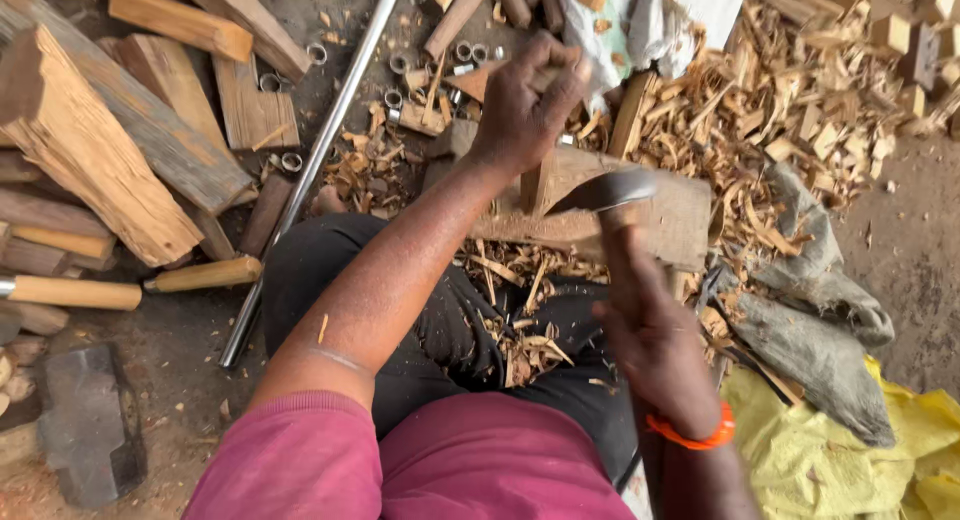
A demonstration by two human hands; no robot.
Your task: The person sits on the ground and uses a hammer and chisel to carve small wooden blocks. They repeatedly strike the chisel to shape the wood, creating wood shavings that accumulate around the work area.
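A left hand clenches an upright wooden stick standing on a chopping block, while the right hand grips a curved blade angled against its side.

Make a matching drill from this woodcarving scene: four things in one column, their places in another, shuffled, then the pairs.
Things:
1. left hand
2. right hand
3. metal pipe
4. yellow cloth

Places:
A. lower right corner
B. gripping the curved blade's handle
C. holding the upright wood piece on the block
D. slanting across the ground, left of the legs

Pairs: 1-C, 2-B, 3-D, 4-A
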